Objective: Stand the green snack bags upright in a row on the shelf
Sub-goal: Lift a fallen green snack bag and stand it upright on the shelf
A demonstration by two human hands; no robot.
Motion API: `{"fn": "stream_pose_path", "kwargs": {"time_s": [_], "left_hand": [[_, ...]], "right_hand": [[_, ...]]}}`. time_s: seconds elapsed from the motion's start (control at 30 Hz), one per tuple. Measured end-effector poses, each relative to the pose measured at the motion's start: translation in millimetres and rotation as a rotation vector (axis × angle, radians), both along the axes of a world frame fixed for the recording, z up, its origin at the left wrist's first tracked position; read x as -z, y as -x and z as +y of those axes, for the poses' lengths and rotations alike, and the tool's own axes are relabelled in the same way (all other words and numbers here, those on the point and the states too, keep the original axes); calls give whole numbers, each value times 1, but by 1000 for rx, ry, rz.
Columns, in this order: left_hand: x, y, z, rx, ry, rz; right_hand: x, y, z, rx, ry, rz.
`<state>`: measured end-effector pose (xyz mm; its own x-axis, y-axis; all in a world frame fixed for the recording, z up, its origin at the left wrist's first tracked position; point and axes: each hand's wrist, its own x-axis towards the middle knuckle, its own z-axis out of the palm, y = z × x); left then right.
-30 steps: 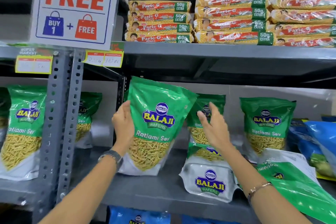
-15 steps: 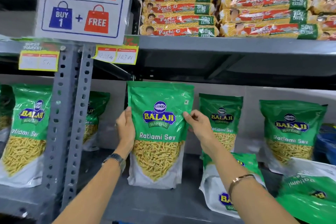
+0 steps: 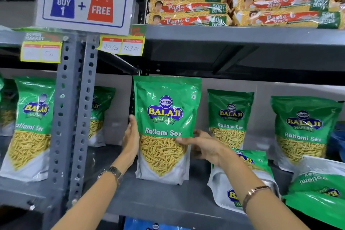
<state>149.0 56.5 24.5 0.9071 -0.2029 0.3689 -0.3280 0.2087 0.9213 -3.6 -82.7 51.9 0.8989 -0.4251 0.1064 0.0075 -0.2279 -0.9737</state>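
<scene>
On the shelf (image 3: pixel 168 198), a bag (image 3: pixel 166 117) stands upright; the left hand (image 3: pixel 131 140) presses flat against its side, the right hand (image 3: pixel 203 145) pinches its other edge.

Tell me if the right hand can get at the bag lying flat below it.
Probably yes. The right hand pinches the upright bag, but the flat bag lies just beneath its wrist, uncovered except by the forearm; it must let go first.
</scene>
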Motion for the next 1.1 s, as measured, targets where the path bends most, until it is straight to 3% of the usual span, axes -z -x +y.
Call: {"fn": "stream_pose_path", "kwargs": {"time_s": [0.17,0.33,0.67,0.77,0.87,0.93,1.0,1.1], "left_hand": [[18,23,7,185,-200,34],[18,30,20,161,-260,42],[23,49,37,115,-232,-24],[29,56,35,31,-113,-62],[37,83,33,-306,235,-276],[30,118,26,-245,375,-444],[20,150,7,0,346,-501],[6,178,-38,267,11,-607]], "right_hand": [[3,6,9,-63,106,48],[7,8,17,-52,118,36],[11,25,39,-67,149,17],[12,32,42,-59,198,3],[7,42,32,141,394,-99],[-6,59,17,300,488,-227],[-16,78,-3,474,561,-248],[-11,94,-41,710,658,52]]}}
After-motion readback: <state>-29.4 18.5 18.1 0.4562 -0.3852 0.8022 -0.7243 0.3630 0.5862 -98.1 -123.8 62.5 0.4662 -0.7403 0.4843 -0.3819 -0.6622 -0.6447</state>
